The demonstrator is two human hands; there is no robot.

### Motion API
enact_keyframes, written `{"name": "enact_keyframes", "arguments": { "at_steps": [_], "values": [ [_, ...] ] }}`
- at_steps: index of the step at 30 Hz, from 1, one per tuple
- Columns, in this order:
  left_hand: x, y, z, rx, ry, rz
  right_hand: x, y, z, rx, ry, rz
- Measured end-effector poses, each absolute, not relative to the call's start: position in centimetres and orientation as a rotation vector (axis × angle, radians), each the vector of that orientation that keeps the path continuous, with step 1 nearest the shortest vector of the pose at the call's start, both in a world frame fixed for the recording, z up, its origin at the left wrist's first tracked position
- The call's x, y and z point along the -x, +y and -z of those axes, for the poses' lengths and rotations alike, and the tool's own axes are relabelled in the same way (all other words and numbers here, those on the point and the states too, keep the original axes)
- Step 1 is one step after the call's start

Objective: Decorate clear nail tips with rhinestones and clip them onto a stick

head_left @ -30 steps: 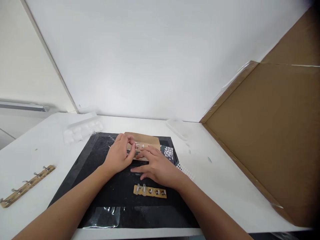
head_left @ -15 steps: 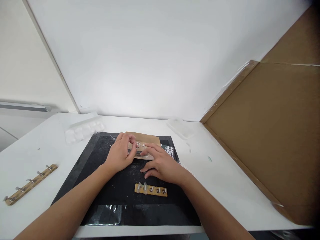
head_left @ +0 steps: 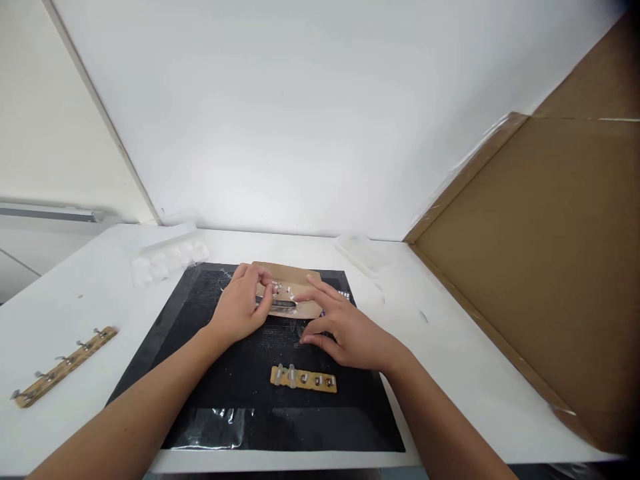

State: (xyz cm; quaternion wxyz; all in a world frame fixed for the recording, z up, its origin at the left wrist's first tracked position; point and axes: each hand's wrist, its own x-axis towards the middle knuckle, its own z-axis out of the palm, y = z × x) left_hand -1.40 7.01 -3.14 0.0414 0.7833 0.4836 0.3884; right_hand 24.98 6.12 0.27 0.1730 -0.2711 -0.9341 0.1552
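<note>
While the left hand (head_left: 240, 310) pinches a dark tool (head_left: 281, 303) and the right hand (head_left: 350, 330) lies spread, the wooden strip (head_left: 303, 380) carries two caps (head_left: 285, 372), three pegs (head_left: 317, 381) bare.

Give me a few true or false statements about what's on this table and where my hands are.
The short strip lies on the black mat. True.
The hook strip lies on the mat. False: it lies on the white table, left of the mat.
The left hand touches the brown card. True.
The right hand holds the short strip. False: its fingers are spread, apart from that strip.
</note>
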Motion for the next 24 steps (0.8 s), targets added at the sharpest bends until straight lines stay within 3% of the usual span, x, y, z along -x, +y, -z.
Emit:
{"name": "enact_keyframes", "arguments": {
  "at_steps": [24],
  "values": [
    [1.3, 6.8, 2.7, -2.388, 1.422, -1.155, -25.3, 6.0, 0.6, 0.876, -2.725, -0.427]
  ]
}}
